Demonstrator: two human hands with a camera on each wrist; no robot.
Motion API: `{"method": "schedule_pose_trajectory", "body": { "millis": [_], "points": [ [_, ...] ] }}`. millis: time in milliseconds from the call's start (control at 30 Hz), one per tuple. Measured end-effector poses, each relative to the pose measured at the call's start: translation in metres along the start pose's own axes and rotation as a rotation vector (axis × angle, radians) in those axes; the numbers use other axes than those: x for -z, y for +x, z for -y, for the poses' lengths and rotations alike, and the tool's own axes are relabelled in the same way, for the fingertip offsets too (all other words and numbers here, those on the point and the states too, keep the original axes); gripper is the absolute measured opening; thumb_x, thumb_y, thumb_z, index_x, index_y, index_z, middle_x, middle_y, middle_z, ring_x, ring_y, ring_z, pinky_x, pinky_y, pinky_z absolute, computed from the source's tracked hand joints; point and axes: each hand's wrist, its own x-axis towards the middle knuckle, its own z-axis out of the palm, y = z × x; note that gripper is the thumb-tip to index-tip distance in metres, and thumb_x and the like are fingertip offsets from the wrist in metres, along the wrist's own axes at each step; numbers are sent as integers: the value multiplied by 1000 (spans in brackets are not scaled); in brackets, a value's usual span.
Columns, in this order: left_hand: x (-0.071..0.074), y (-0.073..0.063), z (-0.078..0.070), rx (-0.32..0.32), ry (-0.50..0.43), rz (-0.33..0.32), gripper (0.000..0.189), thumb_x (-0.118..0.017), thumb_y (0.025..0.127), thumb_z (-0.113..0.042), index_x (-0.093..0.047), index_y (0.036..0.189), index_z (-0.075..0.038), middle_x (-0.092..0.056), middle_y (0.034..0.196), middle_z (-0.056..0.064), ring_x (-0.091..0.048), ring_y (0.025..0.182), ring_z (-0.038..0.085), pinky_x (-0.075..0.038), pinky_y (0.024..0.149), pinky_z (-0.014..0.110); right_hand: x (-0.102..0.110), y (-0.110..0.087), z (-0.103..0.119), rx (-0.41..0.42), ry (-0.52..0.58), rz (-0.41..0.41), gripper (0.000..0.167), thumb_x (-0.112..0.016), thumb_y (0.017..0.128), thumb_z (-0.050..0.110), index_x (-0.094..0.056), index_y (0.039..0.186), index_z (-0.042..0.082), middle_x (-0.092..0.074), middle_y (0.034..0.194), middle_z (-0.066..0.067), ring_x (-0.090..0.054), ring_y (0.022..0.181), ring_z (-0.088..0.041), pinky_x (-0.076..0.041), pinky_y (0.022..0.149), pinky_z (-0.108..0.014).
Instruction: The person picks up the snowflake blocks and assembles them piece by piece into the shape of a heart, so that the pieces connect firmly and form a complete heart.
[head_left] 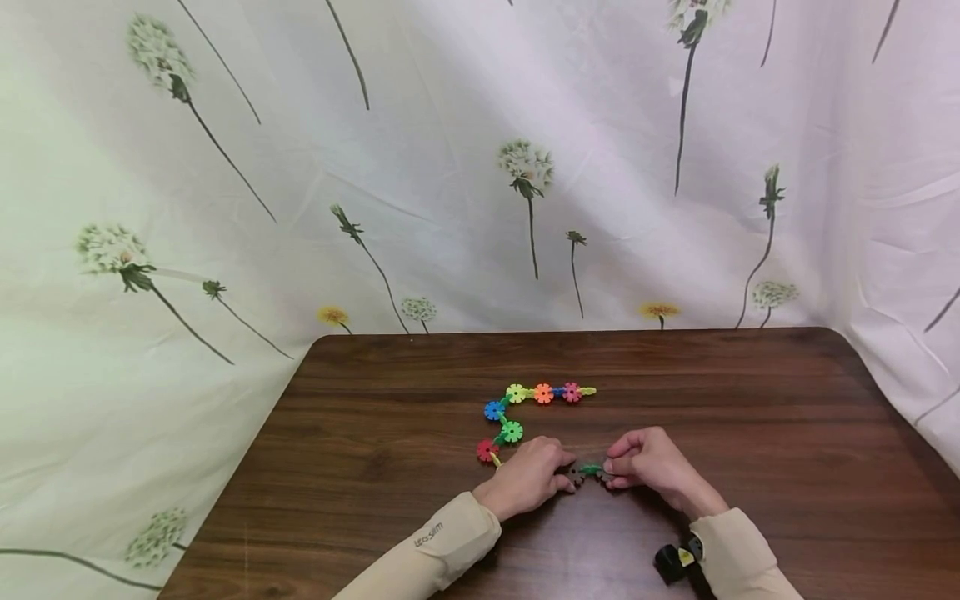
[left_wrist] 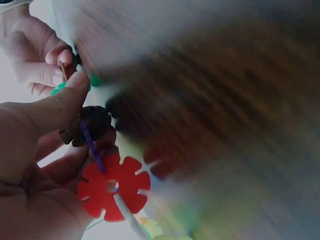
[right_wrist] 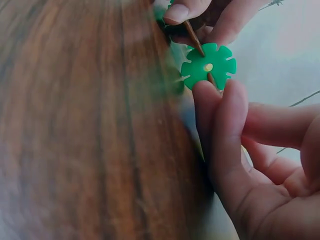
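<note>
My left hand (head_left: pixel 528 477) pinches a dark brown notched plastic disc (left_wrist: pixel 95 126) between thumb and fingers, low over the table. Facing it, my right hand (head_left: pixel 654 468) pinches another brown disc (left_wrist: pixel 63 71), seen edge-on in the left wrist view. Between the hands a green notched disc (right_wrist: pixel 196 69) links the two brown ones by their slots. From the left-hand brown disc a purple disc (left_wrist: pixel 92 145) runs to a red disc (left_wrist: pixel 131 192), part of a chain. My left hand hides part of that stretch in the head view.
Beyond my left hand the chain curves over the wooden table (head_left: pixel 375 417) through a green disc (head_left: pixel 512 431), a blue disc (head_left: pixel 493 410), a yellow disc (head_left: pixel 515 392), an orange disc (head_left: pixel 543 393) and a pink disc (head_left: pixel 572 392). A flower-patterned cloth (head_left: pixel 450 167) hangs behind.
</note>
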Motion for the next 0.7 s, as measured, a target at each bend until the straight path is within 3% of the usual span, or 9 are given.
{"method": "schedule_pose_trajectory", "body": {
  "millis": [133,367,567,700],
  "points": [
    [0,0,0,-26,15,-1,13,-74,84,-26,-68,78,-16,-55,68,-7,-56,70,4,-43,63,18,0,0,-1,-2,2,-13,15,-65,84,-7,-57,94,-14,-69,77,-8,-70,68,-16,-59,65,-30],
    [1,0,1,9,-34,17,17,-74,85,-24,-75,95,-11,-66,77,-5,-58,71,2,-45,62,16,1,2,0,10,-6,21,17,-66,84,-6,-57,95,-14,-70,79,-10,-71,70,-17,-59,67,-31],
    [3,-1,1,75,-74,15,24,-76,84,-28,-75,101,-11,-70,84,-3,-60,74,4,-47,65,19,3,3,6,37,-154,22,17,-70,83,2,-63,92,-10,-69,74,-8,-67,62,-15,-59,60,-33],
    [6,-2,1,115,-97,12,31,-75,84,-34,-73,104,-10,-69,85,-3,-59,77,6,-48,68,21,1,0,12,1,-215,-16,20,-69,87,10,-63,94,-8,-66,71,-9,-65,58,-15,-59,58,-34]
  ]
}}
